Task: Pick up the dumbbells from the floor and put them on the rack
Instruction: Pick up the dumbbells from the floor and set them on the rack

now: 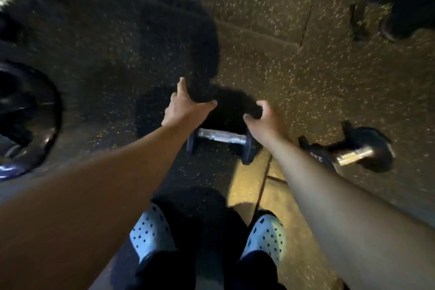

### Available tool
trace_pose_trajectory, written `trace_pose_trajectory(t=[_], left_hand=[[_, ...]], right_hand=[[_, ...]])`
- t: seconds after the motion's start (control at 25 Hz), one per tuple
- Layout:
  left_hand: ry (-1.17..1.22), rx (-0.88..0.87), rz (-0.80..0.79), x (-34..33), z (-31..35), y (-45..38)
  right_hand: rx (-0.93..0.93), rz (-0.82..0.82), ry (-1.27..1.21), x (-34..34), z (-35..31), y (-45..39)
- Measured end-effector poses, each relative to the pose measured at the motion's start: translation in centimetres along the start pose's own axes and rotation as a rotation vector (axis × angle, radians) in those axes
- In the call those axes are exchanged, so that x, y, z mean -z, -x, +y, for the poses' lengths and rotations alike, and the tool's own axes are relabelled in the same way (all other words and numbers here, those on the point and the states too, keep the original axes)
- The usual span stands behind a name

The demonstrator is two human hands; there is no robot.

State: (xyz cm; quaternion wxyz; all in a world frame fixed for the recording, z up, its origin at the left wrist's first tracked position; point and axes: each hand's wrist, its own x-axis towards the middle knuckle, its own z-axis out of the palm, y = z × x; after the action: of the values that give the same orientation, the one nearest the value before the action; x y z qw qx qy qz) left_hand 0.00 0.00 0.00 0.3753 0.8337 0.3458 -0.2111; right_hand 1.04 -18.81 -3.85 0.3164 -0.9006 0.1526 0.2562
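Hands empty, fingers spread: left hand [186, 107], right hand [264, 121] above dumbbell [221, 142] lying on speckled floor [294, 73] at center; second dumbbell [348, 150] at 3 o'clock, light clogs [150, 231] at 6

Shiny knurled metal dumbbell handle [220, 136] on matt, speckled rubber floor [306, 77].

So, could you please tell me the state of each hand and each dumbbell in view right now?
Left hand: open, fingers spread, empty.
Right hand: open, curled, empty.
Dark dumbbell with chrome handle: lying on the speckled rubber floor, ungrasped.
Second dark dumbbell: on the floor, to the right, blurred.
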Motion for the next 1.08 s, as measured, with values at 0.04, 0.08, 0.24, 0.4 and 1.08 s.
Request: trace_pose_trajectory(t=[0.04,0.08,0.24,0.4,1.08], left_hand=[[-0.085,0.007,-0.008,-1.2,-0.8,-0.8],[-0.171,0.011,-0.010,-2.8,-1.6,-2.0],[-0.297,0.148,-0.019,-6.4,-3.4,-4.1],[-0.334,0.080,0.022,-5.5,-3.0,-2.9],[0.122,-0.254,0.506,36.6,30.3,31.0]], right_hand=[[-0.033,-0.003,0.001,-1.5,1.0,-0.5],[-0.045,0.007,0.010,-3.0,2.2,-1.5],[-0.174,0.093,0.043,-5.7,4.1,-2.5],[-0.162,0.128,0.089,-4.3,2.9,-1.2],[0.331,0.397,-0.129,38.9,-34.0,27.1]])
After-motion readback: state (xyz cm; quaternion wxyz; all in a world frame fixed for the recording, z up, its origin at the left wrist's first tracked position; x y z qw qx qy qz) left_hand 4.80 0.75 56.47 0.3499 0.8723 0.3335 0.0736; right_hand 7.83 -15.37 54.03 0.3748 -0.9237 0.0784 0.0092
